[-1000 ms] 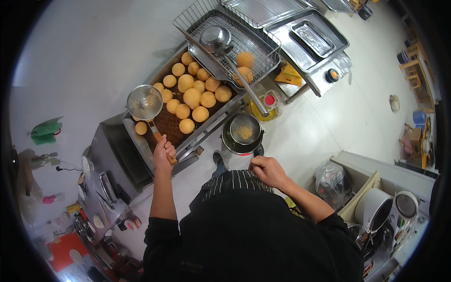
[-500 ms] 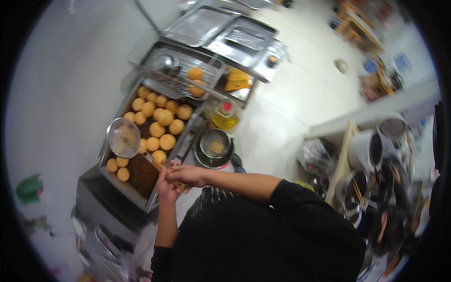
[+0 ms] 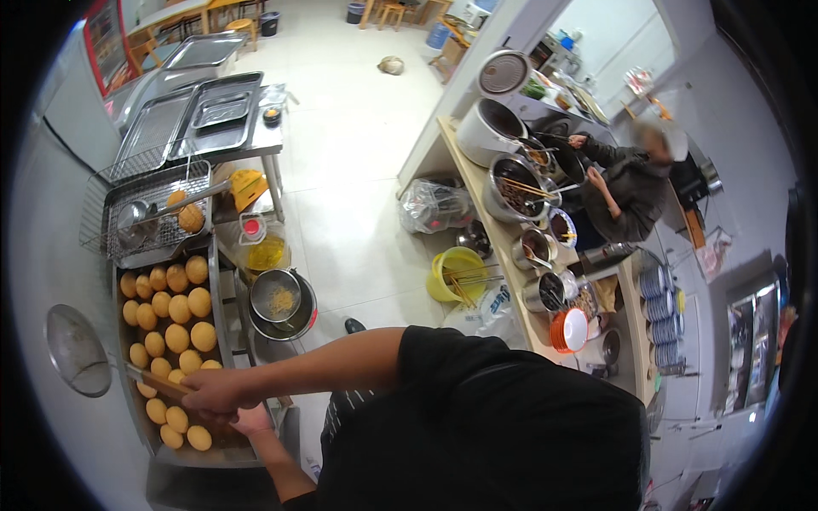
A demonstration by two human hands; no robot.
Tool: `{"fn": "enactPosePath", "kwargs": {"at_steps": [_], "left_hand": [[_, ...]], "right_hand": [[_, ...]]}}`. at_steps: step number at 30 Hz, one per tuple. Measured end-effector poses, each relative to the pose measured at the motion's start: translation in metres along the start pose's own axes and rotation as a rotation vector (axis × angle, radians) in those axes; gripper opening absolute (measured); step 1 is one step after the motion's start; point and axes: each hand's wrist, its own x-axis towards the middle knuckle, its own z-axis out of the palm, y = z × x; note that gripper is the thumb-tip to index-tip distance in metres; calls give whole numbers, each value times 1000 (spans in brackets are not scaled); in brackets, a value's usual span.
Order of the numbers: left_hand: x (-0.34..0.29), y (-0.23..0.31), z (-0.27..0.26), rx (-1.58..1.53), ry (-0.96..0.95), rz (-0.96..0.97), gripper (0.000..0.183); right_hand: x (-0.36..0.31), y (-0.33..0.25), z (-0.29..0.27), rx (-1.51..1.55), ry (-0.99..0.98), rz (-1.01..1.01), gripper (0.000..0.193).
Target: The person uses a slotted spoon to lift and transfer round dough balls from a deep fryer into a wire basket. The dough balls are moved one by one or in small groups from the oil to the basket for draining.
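My right hand (image 3: 220,393) is closed round the wooden handle (image 3: 158,381) of a long skimmer. Its round mesh bowl (image 3: 75,345) hangs beyond the left edge of the fryer. My left hand (image 3: 252,420) lies in line with the handle's near end, closed on it, its fingers largely hidden behind the right hand. Under the handle, many golden round fried balls (image 3: 177,337) float in the rectangular fryer (image 3: 223,341). Behind the fryer, a wire rack tray (image 3: 175,180) bears a couple of similar balls (image 3: 190,218) and a metal ladle (image 3: 136,220).
Right of the fryer stand a sieve (image 3: 275,295) with crumbs over a pot and an oil jug (image 3: 266,252). Metal trays (image 3: 155,128) lie behind. Along the right runs a counter (image 3: 477,192) with pots and bowls; a co-worker (image 3: 626,192) handles a pan behind it.
My view has swung to the right, bringing the counter and co-worker further in. The skimmer's bowl has shifted from above the fryer to beyond its left edge.
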Motion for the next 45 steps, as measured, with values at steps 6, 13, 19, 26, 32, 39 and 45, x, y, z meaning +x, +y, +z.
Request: {"fn": "enactPosePath", "kwargs": {"at_steps": [6, 13, 19, 26, 32, 39, 45], "left_hand": [[-4, 41, 42, 15, -422, 16, 84], [-12, 23, 44, -114, 71, -3, 85], [7, 37, 15, -108, 37, -43, 69], [30, 33, 31, -202, -860, -177, 102], [10, -52, -3, -275, -365, -386, 88], [-1, -178, -36, -61, -189, -665, 93], [98, -277, -69, 74, 33, -680, 102]], "right_hand": [[20, 55, 7, -31, 402, 68, 22], [30, 62, -21, 169, 231, 228, 22], [23, 59, -20, 133, 184, 91, 15], [21, 73, -64, 311, 203, 369, 15], [-76, 44, -143, 483, 127, 328, 23], [-170, 65, -221, 119, 516, 255, 8], [-109, 197, -312, -973, 817, 209, 13]]}}
